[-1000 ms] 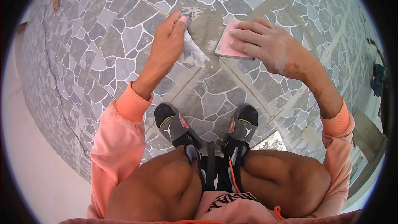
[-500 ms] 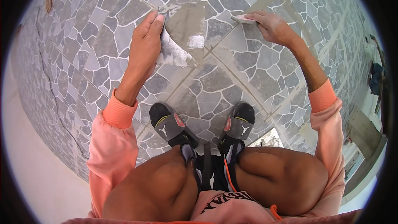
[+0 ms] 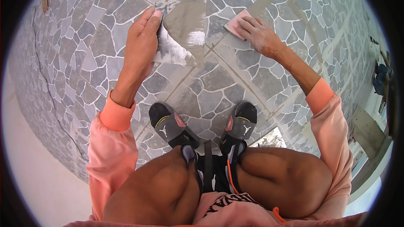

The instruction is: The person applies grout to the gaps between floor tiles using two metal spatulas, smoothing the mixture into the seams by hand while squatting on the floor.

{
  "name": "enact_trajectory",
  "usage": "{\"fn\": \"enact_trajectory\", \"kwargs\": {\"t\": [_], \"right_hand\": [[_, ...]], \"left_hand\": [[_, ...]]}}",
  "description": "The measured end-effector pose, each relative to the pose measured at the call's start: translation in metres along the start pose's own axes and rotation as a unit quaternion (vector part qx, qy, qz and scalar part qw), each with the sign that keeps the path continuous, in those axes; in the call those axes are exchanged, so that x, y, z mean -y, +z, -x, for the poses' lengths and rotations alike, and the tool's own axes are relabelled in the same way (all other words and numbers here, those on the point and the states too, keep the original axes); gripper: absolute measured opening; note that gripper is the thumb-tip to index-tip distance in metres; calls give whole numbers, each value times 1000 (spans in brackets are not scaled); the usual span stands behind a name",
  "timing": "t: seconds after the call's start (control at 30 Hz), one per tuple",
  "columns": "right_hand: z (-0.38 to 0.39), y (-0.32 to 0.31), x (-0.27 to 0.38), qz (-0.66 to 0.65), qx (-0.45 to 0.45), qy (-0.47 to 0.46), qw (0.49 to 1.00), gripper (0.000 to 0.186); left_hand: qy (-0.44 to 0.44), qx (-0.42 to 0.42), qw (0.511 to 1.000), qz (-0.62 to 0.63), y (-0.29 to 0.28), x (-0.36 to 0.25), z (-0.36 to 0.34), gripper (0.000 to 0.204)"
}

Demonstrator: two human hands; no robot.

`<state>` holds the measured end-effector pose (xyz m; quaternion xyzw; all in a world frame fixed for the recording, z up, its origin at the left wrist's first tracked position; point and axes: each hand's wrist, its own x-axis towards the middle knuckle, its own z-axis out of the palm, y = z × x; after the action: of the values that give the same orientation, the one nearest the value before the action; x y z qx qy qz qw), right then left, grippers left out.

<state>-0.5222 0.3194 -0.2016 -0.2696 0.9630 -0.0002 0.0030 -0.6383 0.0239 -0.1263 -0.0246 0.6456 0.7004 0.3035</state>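
Head view: left hand (image 3: 142, 35) clenched on metal plate (image 3: 170, 49); right hand (image 3: 262, 37), fingers slightly parted, grasps pink pad (image 3: 235, 22), thumb obscured

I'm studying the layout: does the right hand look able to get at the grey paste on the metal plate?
Probably yes: the right hand, holding a pink pad, has only tiled floor between it and the metal plate; the left hand grips the left edge, leaving the grey paste uncovered.
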Motion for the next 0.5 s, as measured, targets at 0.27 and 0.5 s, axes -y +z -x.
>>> {"fn": "enact_trajectory", "kwargs": {"t": [0.27,0.5], "right_hand": [[0,-14,32,-73,60,17,995,40],[-6,-19,50,-72,148,40,986,35]], "left_hand": [[-10,21,1000,1,-7,-2,1,38],[6,2,1000,-3,-4,-8,9,34]]}}
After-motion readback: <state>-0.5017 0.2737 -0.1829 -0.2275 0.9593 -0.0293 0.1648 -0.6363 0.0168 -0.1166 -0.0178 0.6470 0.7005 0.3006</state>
